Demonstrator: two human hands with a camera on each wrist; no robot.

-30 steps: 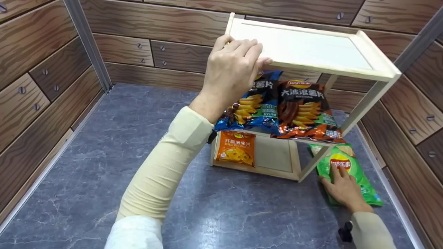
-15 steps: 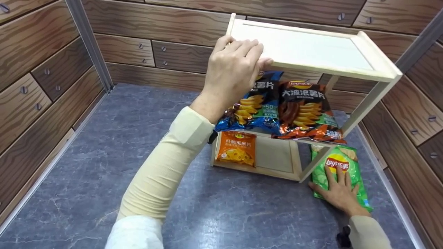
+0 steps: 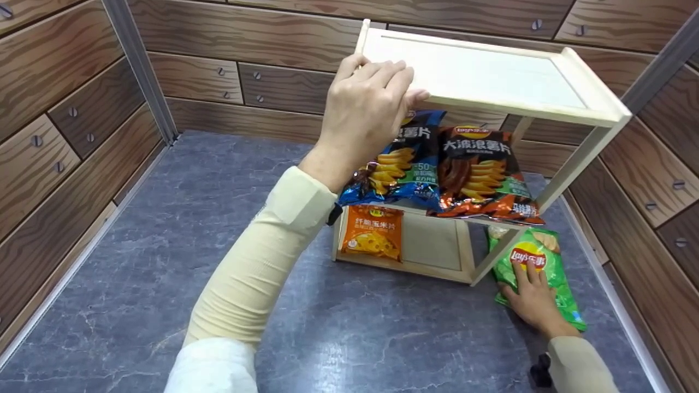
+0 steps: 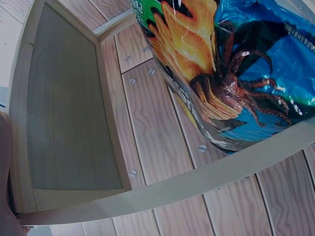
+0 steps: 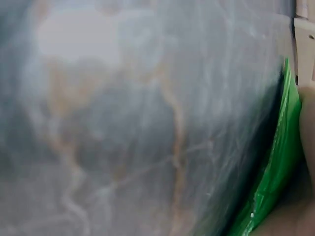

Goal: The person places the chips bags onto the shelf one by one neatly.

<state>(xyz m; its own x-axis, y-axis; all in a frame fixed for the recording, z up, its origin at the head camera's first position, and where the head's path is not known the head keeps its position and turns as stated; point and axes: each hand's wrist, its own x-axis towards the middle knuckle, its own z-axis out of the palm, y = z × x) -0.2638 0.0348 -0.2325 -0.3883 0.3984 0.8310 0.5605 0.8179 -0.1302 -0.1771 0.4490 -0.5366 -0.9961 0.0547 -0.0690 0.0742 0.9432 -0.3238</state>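
Observation:
My left hand (image 3: 367,103) grips the left end of the top board of a small wooden shelf rack (image 3: 491,76), its thumb at the front edge. A blue chip bag (image 3: 409,169), partly behind that hand, leans on the middle shelf; its octopus picture fills part of the left wrist view. Beside it leans a black-and-red chip bag (image 3: 478,172). On the bottom shelf is an orange corn-chip bag (image 3: 372,234), at the left. My right hand (image 3: 532,300) rests on a green Lay's chip bag (image 3: 560,284) on the floor, fingers extended. The right wrist view shows only the bag's edge (image 5: 280,142).
The rack's right front post (image 3: 497,256) stands just left of the green bag. A grey marbled surface (image 3: 218,262) spreads to the left and front. Wood-patterned walls (image 3: 235,27) enclose the back and both sides.
The green bag has shifted slightly left and turned under my right hand. That hand's fingers spread wider midway and are closer together now. My left hand stays on the rack.

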